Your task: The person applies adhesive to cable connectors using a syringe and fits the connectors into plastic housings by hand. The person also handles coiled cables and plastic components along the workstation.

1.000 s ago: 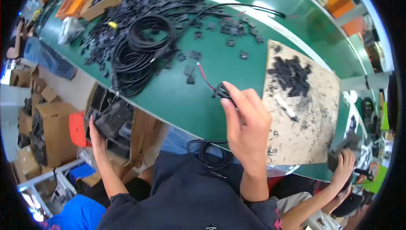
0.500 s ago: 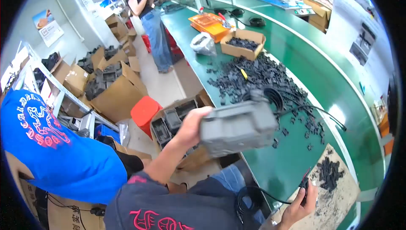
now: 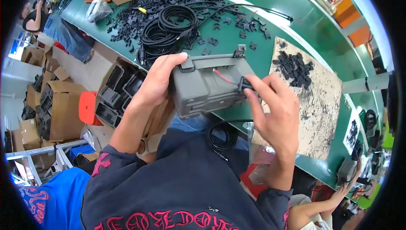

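My left hand (image 3: 158, 78) is closed around the left end of a dark grey plastic box (image 3: 205, 90), held tilted above the table edge. A black latch (image 3: 240, 51) stands up at the box's top right corner. My right hand (image 3: 275, 111) pinches a small black piece (image 3: 244, 84) at the box's right side. A thin red wire (image 3: 222, 76) runs from that piece across the recessed face of the box. Near my lap hangs a coiled black cable (image 3: 222, 137), its upper part passing behind my right hand.
On the green table (image 3: 237, 65) lie a heap of small black clips (image 3: 127, 20), coiled black cables (image 3: 177, 18) and a worn board (image 3: 317, 116) with black pieces. A carton of grey housings (image 3: 108, 67) stands left. A co-worker's arm (image 3: 321, 206) reaches in at lower right.
My view has swung right and down. The grey box has come in front of me, tilted, and my right hand has risen from the board to the box's right side.
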A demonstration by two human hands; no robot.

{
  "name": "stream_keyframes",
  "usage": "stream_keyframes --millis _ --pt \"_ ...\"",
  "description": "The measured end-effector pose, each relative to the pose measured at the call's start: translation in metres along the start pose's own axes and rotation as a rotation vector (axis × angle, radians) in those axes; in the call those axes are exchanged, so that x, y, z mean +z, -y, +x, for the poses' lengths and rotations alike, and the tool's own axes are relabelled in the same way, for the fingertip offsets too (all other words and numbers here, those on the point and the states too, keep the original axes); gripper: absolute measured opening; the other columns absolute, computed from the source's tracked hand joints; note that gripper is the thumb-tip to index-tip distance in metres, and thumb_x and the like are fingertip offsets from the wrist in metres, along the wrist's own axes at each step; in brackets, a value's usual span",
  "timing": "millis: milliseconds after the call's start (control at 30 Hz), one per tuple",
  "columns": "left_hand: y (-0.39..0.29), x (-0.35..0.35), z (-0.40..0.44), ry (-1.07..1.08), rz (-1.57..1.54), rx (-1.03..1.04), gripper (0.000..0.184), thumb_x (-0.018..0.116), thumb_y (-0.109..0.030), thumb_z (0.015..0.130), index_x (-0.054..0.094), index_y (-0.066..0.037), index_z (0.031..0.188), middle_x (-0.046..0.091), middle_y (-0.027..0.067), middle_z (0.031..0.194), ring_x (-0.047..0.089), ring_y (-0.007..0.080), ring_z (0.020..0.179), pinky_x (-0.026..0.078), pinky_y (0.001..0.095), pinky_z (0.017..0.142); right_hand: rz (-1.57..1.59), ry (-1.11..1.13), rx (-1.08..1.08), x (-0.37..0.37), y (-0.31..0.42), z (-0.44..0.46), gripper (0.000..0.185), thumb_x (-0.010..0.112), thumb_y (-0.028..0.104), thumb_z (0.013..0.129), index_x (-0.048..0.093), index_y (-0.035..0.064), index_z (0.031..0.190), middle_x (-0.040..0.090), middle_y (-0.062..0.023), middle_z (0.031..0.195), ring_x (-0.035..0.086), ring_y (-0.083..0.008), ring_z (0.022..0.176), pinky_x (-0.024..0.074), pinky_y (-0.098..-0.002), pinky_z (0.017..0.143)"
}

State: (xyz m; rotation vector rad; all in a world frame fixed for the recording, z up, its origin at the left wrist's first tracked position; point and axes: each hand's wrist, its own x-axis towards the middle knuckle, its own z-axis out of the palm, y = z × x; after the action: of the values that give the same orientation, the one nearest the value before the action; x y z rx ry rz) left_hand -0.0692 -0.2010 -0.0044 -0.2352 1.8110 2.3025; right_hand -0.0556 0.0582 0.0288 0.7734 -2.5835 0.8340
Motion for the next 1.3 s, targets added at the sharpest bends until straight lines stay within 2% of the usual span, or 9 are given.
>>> stream_keyframes --millis 100,300,433,467,800,900,967,1067,1300 --pt "0.004 -0.006 0.001 0.047 0.157 0.069 0.031 0.054 -0.028 0.094 0.068 0.0 0.094 0.067 0.0043 0.087 0.061 0.0106 0.076 0.048 0.0263 0.071 -0.04 0.059 0.01 -0.001 -0.001 0.002 0.02 0.07 0.011 0.081 0.067 0.0079 0.1 0.051 -0.0079 0.075 0.056 -0.0263 0.064 0.0442 -0.0376 0.057" --pt "0.006 0.002 0.001 -0.003 0.192 0.142 0.033 0.055 -0.027 0.094 0.065 0.001 0.082 0.062 -0.0011 0.077 0.053 0.0051 0.071 0.042 0.023 0.067 -0.023 0.126 -0.012 0.005 -0.005 0.005 0.015 0.069 0.014 0.082 0.063 0.0076 0.095 0.05 -0.0095 0.075 0.056 -0.0292 0.066 0.0443 -0.0392 0.058" --pt "0.002 0.003 -0.001 0.035 0.149 0.052 0.034 0.055 -0.028 0.094 0.066 0.001 0.082 0.063 0.0007 0.077 0.054 0.0061 0.071 0.043 0.023 0.068 -0.062 0.111 -0.038 0.007 -0.007 0.007 0.015 0.068 0.014 0.082 0.064 0.0063 0.094 0.051 -0.0098 0.075 0.056 -0.0297 0.067 0.0455 -0.0389 0.058" --pt "0.005 -0.006 0.002 0.083 0.193 0.046 0.034 0.055 -0.031 0.092 0.067 0.001 0.093 0.065 0.004 0.084 0.059 0.0106 0.073 0.047 0.0252 0.066 -0.042 0.108 -0.017 0.007 -0.007 0.007 0.014 0.068 0.013 0.082 0.064 0.0061 0.094 0.051 -0.0098 0.075 0.057 -0.0297 0.067 0.0457 -0.0391 0.059" --pt "0.007 -0.007 0.004 0.083 0.219 0.001 0.035 0.055 -0.032 0.091 0.066 0.002 0.094 0.065 0.0053 0.085 0.06 0.0114 0.076 0.048 0.0264 0.069 -0.065 0.099 0.002 0.01 -0.009 0.006 0.017 0.069 0.012 0.083 0.067 0.0047 0.098 0.055 -0.01 0.077 0.058 -0.0294 0.067 0.0458 -0.0383 0.059" --pt "0.009 -0.001 0.002 0.08 0.231 0.046 0.035 0.054 -0.031 0.091 0.066 0.002 0.094 0.065 0.0048 0.085 0.059 0.011 0.077 0.047 0.0258 0.071 -0.046 0.068 0.03 0.014 -0.003 0.004 0.015 0.069 0.014 0.083 0.066 0.0059 0.096 0.054 -0.0099 0.077 0.059 -0.0302 0.068 0.0469 -0.0395 0.058" --pt "0.004 0.011 -0.004 0.03 0.188 0.079 0.033 0.052 -0.027 0.095 0.064 0.002 0.085 0.062 -0.0003 0.079 0.053 0.0059 0.074 0.042 0.0232 0.069 -0.003 0.007 0.072 0.021 0.004 0.001 0.018 0.07 0.014 0.082 0.067 0.0055 0.098 0.055 -0.0098 0.077 0.06 -0.0302 0.066 0.0476 -0.0397 0.056" --pt "0.02 0.004 -0.006 0.031 0.296 0.214 0.028 0.052 -0.023 0.095 0.062 0.002 0.088 0.058 -0.0017 0.081 0.049 0.0043 0.075 0.039 0.0219 0.069 0.045 -0.055 0.142 0.034 0.015 -0.001 0.02 0.071 0.013 0.082 0.068 0.0042 0.1 0.056 -0.0092 0.078 0.061 -0.0297 0.067 0.0484 -0.0393 0.058" --pt "0.052 0.029 -0.019 -0.213 0.112 0.389 0.022 0.048 -0.011 0.09 0.059 0.005 0.101 0.056 -0.0031 0.082 0.042 0.0008 0.069 0.031 0.0172 0.06 0.186 -0.211 0.244 0.07 0.03 0.0 0.026 0.072 0.005 0.081 0.07 0.0019 0.106 0.059 -0.0115 0.078 0.06 -0.0266 0.067 0.0468 -0.0357 0.061"
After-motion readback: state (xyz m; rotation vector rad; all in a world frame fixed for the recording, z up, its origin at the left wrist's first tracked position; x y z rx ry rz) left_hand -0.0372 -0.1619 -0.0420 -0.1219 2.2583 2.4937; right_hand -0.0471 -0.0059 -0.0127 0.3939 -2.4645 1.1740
